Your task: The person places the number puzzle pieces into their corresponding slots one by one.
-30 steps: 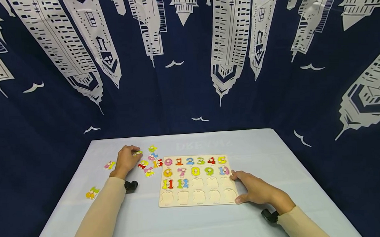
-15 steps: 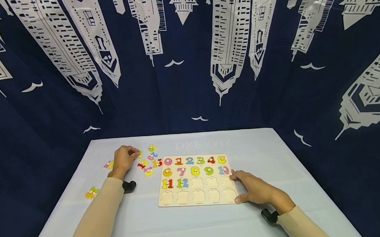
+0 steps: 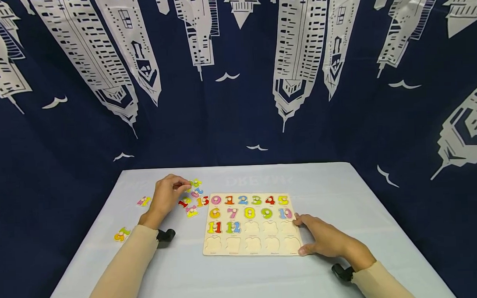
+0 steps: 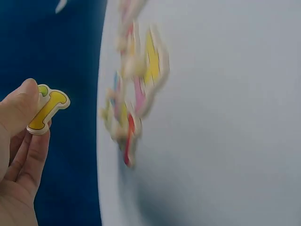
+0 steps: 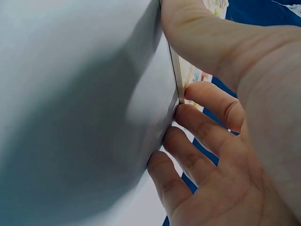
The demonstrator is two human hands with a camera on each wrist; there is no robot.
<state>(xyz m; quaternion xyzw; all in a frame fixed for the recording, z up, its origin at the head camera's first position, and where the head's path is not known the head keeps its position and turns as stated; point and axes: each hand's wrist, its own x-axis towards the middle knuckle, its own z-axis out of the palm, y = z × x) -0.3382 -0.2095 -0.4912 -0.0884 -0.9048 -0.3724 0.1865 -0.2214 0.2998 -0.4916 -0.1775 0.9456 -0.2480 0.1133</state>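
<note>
1. Here was the change: your left hand point(image 3: 167, 196) had slid right across the white table point(image 3: 227, 281) in the last half second, its fingertips now up beside the heap of loose number pieces, such as the red-and-orange 15 point(image 3: 202, 201).
2. And look what you had in it! Your thumb and fingers pinched a wooden number piece point(image 4: 47, 110), lifted clear of the table, a yellow 1 showing.
3. Its second digit was a harder call: only a scrap of green peeped past your thumb, so it was perhaps a teen number, but I couldn't tell which.
4. Over on the other side, no drama: your right hand point(image 3: 324, 238) held its post at the right edge of the wooden number board point(image 3: 242, 243), thumb at the near corner, well apart from the index finger, the four fingers slightly spread.
5. The board itself had not shifted against that hand; the whole head view had merely swung a little.
6. What did it mean for the job? One piece was in play but not yet over the board, 0 to 12 sat seated, and eight recesses lay bare: three in the third row, five in the fourth.
</note>
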